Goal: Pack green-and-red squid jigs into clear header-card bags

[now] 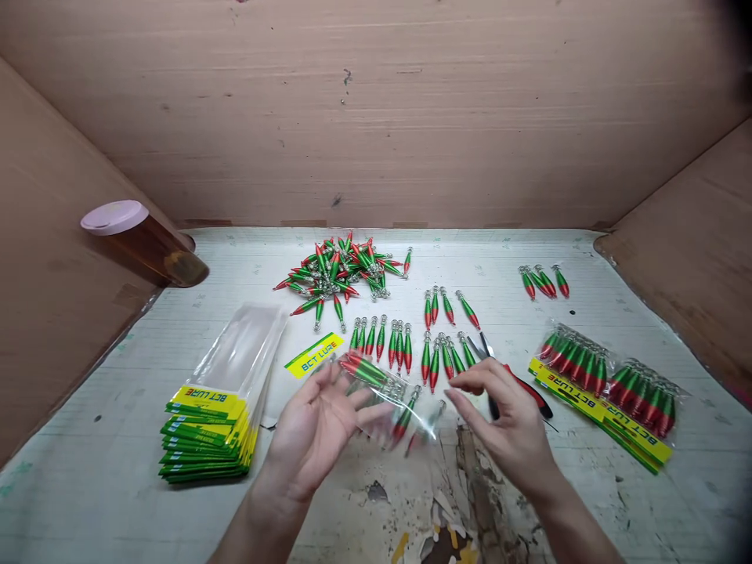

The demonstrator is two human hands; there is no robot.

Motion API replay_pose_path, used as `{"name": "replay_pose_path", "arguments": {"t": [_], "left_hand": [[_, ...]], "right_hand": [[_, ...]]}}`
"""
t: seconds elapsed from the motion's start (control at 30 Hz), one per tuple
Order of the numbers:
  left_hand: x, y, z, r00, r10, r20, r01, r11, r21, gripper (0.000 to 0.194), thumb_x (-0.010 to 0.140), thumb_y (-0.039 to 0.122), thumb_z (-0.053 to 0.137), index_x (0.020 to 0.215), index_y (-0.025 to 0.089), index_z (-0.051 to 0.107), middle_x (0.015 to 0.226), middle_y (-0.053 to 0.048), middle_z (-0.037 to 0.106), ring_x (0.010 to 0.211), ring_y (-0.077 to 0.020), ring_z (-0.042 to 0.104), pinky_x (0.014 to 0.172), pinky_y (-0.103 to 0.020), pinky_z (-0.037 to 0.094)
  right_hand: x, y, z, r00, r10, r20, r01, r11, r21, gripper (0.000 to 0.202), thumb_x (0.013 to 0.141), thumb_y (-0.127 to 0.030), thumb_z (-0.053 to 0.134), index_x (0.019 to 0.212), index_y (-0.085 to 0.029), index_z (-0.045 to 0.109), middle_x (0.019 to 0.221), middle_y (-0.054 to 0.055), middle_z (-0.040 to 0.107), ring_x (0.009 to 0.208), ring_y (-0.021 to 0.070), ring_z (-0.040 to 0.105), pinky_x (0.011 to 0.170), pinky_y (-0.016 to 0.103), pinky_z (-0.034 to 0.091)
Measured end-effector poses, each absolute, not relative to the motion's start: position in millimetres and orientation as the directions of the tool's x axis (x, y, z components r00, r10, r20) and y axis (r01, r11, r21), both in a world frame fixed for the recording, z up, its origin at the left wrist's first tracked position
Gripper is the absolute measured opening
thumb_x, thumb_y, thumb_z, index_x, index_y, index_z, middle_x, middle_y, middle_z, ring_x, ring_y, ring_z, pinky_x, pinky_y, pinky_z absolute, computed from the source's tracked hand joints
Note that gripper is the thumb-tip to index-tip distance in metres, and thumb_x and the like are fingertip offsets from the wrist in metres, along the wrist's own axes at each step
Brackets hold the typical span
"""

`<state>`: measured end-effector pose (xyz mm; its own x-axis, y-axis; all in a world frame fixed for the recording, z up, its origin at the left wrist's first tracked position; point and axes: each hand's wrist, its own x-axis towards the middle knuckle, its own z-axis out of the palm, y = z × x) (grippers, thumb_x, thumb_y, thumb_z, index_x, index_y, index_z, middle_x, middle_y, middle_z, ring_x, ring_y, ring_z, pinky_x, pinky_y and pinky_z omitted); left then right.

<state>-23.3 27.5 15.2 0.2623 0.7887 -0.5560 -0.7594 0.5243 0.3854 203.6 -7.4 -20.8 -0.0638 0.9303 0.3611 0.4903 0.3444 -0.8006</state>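
A clear plastic bag [376, 392] with red and green lures inside lies across the fingers of my left hand [323, 423], palm up, the thumb against its upper left end. My right hand [505, 423] hovers just right of the bag, thumb and forefinger apart, nothing between them. Rows of red and green lures [435, 364] lie beyond the bag. Left of them is a yellow and green "BCT LURE" card [314, 355]. Pliers with red and black handles [529, 392] rest partly behind my right hand.
A stack of clear bags with yellow headers [205, 423] lies left. A lure pile [341, 274] sits at the back; several loose lures [544, 282] lie back right. Filled packs [611, 392] are at right. A lidded container [146, 243] leans at the left wall.
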Motion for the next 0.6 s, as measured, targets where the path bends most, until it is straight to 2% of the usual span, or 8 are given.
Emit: {"name": "replay_pose_path", "arguments": {"t": [0.07, 0.17, 0.33, 0.47, 0.6], "left_hand": [[-32, 30, 15, 0.211, 0.788, -0.579, -0.784, 0.49, 0.381, 0.024, 0.094, 0.017, 0.038, 0.082, 0.016, 0.059, 0.094, -0.007, 0.07, 0.093, -0.0327, 0.068, 0.088, -0.074, 0.043], [-39, 34, 14, 0.19, 0.779, -0.598, -0.799, 0.476, 0.367, 0.024, 0.093, 0.014, 0.037, 0.081, 0.015, 0.058, 0.09, -0.009, 0.069, 0.092, -0.0345, 0.068, 0.086, -0.075, 0.044], [-37, 35, 14, 0.211, 0.753, -0.623, -0.767, 0.523, 0.372, 0.024, 0.093, 0.018, 0.036, 0.09, 0.012, 0.06, 0.106, -0.019, 0.067, 0.103, -0.0415, 0.065, 0.085, -0.074, 0.046], [-37, 34, 15, 0.253, 0.752, -0.609, -0.746, 0.553, 0.372, 0.023, 0.092, 0.018, 0.038, 0.095, 0.013, 0.06, 0.105, -0.017, 0.068, 0.106, -0.0401, 0.064, 0.089, -0.072, 0.045], [-42, 33, 13, 0.263, 0.77, -0.582, -0.758, 0.538, 0.369, 0.021, 0.09, 0.015, 0.04, 0.095, 0.014, 0.061, 0.106, -0.015, 0.069, 0.104, -0.038, 0.065, 0.091, -0.072, 0.044]], "right_hand": [[225, -3, -27, -0.2, 0.923, 0.328, 0.617, 0.379, -0.69, 0.009, 0.092, -0.015, 0.055, 0.092, -0.019, 0.062, 0.085, 0.006, 0.057, 0.082, 0.0215, 0.053, 0.068, 0.034, 0.045], [241, -1, -43, -0.432, 0.882, 0.186, 0.719, 0.462, -0.519, 0.015, 0.092, -0.009, 0.05, 0.094, -0.017, 0.063, 0.086, 0.008, 0.058, 0.082, 0.0227, 0.051, 0.067, 0.035, 0.044], [233, 1, -60, -0.52, 0.851, 0.074, 0.782, 0.509, -0.359, 0.026, 0.09, -0.005, 0.048, 0.106, -0.018, 0.063, 0.092, 0.009, 0.058, 0.085, 0.0241, 0.05, 0.067, 0.035, 0.044], [229, 1, -57, -0.546, 0.835, 0.068, 0.768, 0.532, -0.357, 0.017, 0.087, -0.006, 0.05, 0.092, -0.018, 0.061, 0.089, 0.008, 0.058, 0.082, 0.0224, 0.051, 0.066, 0.034, 0.044], [246, -9, -40, -0.554, 0.832, 0.042, 0.706, 0.496, -0.506, 0.013, 0.086, -0.008, 0.053, 0.089, -0.019, 0.059, 0.084, 0.005, 0.058, 0.077, 0.0196, 0.056, 0.064, 0.031, 0.048]]}}
